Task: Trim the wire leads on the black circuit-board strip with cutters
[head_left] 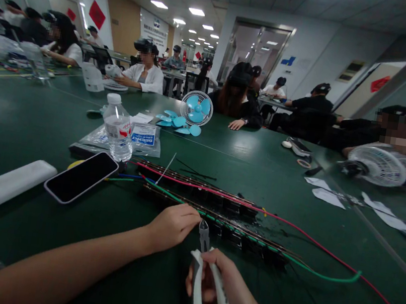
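Observation:
My right hand (221, 287) is wrapped round the pale grey handles of a pair of cutting pliers (204, 234). Their jaws point away from me, just right of my left fingertips. My left hand (172, 226) is closed in a pinch over the nearer of two long dark strips; what lies between its fingers is too small to make out. A green wire (169, 194) runs along this nearer strip (247, 240) and passes by my left fingers. Red wires (227, 195) lie along the farther strip (190, 183).
Left of the strips are a phone (82, 177), a white power bank (2, 188), a water bottle (118, 129) and a plastic bag (146, 146). Farther back stand a blue fan (196, 109) and loose blue blades (177, 121). A person sits across the table, one hand (236, 124) on it.

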A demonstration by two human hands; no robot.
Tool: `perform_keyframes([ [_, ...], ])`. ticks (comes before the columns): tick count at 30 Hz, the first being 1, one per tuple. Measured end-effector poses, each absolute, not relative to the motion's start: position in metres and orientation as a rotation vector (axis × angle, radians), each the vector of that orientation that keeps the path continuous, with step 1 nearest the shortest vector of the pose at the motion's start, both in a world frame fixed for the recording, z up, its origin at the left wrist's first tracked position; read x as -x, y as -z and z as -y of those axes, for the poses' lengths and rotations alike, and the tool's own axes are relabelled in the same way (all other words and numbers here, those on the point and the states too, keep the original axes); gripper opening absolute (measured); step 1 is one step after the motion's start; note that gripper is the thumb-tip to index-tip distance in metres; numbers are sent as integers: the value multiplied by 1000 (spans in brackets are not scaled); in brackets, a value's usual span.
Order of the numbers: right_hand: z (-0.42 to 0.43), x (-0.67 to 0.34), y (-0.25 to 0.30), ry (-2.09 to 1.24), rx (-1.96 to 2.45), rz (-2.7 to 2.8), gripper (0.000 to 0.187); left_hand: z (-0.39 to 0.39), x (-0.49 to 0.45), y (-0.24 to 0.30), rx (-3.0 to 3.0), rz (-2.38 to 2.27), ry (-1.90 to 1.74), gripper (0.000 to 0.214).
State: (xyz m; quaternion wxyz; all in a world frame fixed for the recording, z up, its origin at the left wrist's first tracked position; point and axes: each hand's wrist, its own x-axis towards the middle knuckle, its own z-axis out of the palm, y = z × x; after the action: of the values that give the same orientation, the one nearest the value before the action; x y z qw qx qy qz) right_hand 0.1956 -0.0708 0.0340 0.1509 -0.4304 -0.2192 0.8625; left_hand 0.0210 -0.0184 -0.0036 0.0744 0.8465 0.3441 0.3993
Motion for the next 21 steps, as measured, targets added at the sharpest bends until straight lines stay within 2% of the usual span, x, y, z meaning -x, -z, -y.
perform_keyframes([
  [7, 63, -195, -18, -2619, 754, 708, 48, 20, -20, -1, -2270, -968, -1318, 21],
  [21, 58, -186, -6, -2652, 576, 612, 52, 17, -20, 4, -2229, -1002, -1414, 16],
])
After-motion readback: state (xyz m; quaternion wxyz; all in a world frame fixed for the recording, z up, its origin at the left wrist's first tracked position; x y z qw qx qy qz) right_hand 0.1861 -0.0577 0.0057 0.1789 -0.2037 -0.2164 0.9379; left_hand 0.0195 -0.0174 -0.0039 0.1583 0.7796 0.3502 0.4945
